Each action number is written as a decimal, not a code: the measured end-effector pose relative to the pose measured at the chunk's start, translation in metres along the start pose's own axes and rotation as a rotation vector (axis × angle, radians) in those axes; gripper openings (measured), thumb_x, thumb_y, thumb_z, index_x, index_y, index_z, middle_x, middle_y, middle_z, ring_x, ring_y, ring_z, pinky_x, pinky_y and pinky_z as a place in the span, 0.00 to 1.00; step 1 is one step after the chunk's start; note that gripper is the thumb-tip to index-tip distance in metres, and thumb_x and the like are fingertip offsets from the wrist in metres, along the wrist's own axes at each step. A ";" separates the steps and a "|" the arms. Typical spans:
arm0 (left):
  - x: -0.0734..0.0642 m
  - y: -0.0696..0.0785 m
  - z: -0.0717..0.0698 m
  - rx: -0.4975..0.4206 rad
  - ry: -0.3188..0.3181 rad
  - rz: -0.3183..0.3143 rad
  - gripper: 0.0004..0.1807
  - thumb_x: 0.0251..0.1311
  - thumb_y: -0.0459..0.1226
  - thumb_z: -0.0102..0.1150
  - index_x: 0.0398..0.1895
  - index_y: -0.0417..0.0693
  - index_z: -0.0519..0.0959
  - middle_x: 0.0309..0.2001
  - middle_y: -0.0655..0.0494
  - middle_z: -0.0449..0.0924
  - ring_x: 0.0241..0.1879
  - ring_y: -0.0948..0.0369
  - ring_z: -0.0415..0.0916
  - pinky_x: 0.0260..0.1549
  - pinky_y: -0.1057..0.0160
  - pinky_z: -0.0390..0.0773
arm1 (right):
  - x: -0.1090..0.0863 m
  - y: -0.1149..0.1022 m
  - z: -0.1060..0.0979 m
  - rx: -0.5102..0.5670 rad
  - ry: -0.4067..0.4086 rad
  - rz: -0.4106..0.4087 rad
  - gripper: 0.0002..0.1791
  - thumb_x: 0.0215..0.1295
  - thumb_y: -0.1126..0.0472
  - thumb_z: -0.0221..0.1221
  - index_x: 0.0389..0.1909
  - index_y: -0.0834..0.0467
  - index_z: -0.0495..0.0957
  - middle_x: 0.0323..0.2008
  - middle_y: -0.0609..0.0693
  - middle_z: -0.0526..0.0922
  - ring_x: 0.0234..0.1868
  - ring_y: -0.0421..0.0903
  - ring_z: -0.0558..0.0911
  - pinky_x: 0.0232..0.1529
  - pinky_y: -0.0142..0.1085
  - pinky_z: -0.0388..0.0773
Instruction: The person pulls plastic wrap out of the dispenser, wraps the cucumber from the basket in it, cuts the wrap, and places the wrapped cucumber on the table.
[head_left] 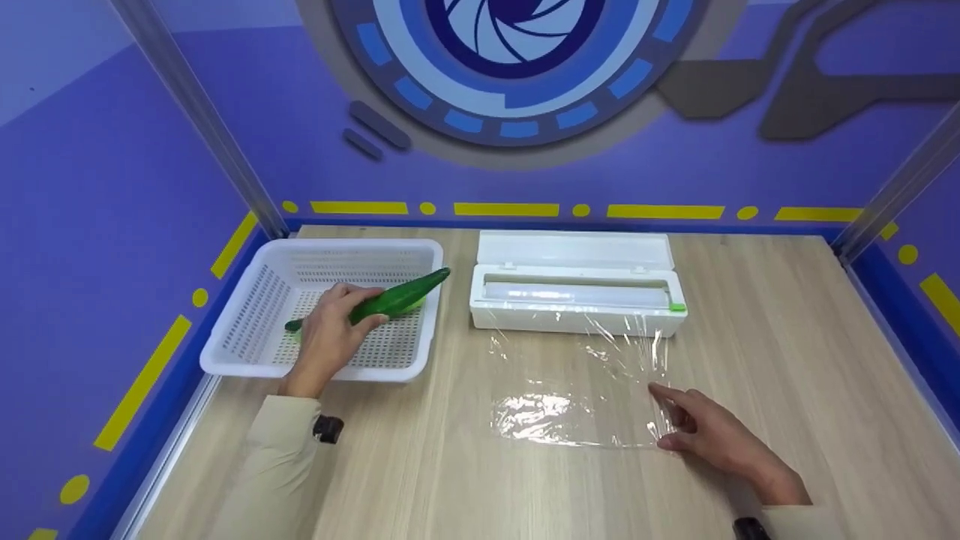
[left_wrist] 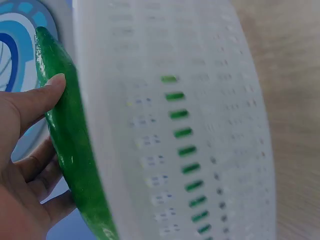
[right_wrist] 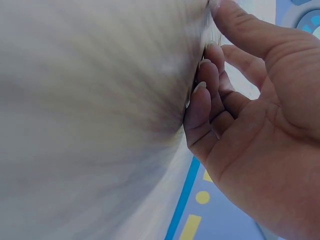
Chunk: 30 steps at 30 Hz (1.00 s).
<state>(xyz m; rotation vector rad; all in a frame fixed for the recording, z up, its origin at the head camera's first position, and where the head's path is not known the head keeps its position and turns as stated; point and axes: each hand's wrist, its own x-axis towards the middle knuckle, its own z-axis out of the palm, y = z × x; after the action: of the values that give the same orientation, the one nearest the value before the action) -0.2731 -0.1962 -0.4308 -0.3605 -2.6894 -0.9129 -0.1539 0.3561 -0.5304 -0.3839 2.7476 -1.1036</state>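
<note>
Fingers round a cucumber (head_left: 397, 297), fingers at the edge of clear film (head_left: 540, 420)

Work seems partway along. Left of the wrap box (head_left: 510, 319) is a basket (head_left: 244, 368), and over it the left hand (head_left: 332, 326) grips the cucumber, thumb on one side and fingers on the other. The wrap box itself has its lid (head_left: 574, 250) open, and the clear film is drawn out, spread in front of the box. It runs back to the roll (head_left: 577, 294) inside, so it is not cut off; the cucumber is bare and apart from it. Those two points look like what is left undone. The right hand (head_left: 720, 435), in front of the box's right end, has its fingers bent at the film's side edge; whether they pinch it, I cannot tell.

Of the rest, a painted wall (head_left: 487, 180) rises behind the box and a wooden tabletop (head_left: 787, 360) lies under it. The basket's rim stands between cucumber and film, the nearest thing to an obstacle. Something pale green (head_left: 412, 306) shows beneath the cucumber, too covered to name. Smallest is a green tab (head_left: 677, 307) at the box's right end.
</note>
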 end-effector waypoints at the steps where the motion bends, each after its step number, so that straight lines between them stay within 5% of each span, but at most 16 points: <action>1: 0.000 0.005 0.000 -0.001 -0.005 0.008 0.23 0.62 0.38 0.77 0.62 0.48 0.87 0.51 0.47 0.81 0.50 0.49 0.74 0.51 0.47 0.74 | 0.000 0.000 0.000 0.003 -0.001 -0.005 0.44 0.58 0.58 0.78 0.74 0.65 0.71 0.37 0.47 0.73 0.38 0.41 0.70 0.38 0.34 0.70; 12: -0.002 0.056 0.005 0.000 -0.053 0.174 0.22 0.62 0.40 0.77 0.59 0.52 0.88 0.49 0.53 0.83 0.48 0.53 0.77 0.43 0.50 0.77 | 0.004 0.001 -0.003 0.014 -0.031 -0.027 0.44 0.61 0.58 0.77 0.75 0.66 0.70 0.37 0.47 0.74 0.39 0.41 0.71 0.38 0.34 0.70; 22: 0.003 0.107 0.024 -0.009 -0.102 0.415 0.22 0.61 0.41 0.76 0.58 0.49 0.88 0.47 0.52 0.82 0.46 0.53 0.78 0.42 0.52 0.80 | 0.002 0.004 -0.005 0.045 -0.012 -0.112 0.43 0.60 0.60 0.77 0.73 0.68 0.70 0.36 0.47 0.74 0.37 0.41 0.72 0.37 0.34 0.70; 30: 0.001 0.134 0.043 -0.016 -0.218 0.439 0.22 0.62 0.43 0.75 0.60 0.53 0.88 0.47 0.53 0.82 0.45 0.55 0.77 0.42 0.54 0.79 | 0.003 0.004 -0.005 0.027 -0.037 -0.062 0.45 0.60 0.58 0.77 0.75 0.65 0.69 0.38 0.48 0.74 0.39 0.41 0.72 0.38 0.34 0.70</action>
<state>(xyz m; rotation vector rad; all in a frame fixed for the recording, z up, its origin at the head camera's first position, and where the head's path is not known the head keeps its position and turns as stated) -0.2389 -0.0666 -0.3894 -1.0580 -2.6215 -0.7979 -0.1590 0.3613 -0.5299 -0.4841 2.7032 -1.1349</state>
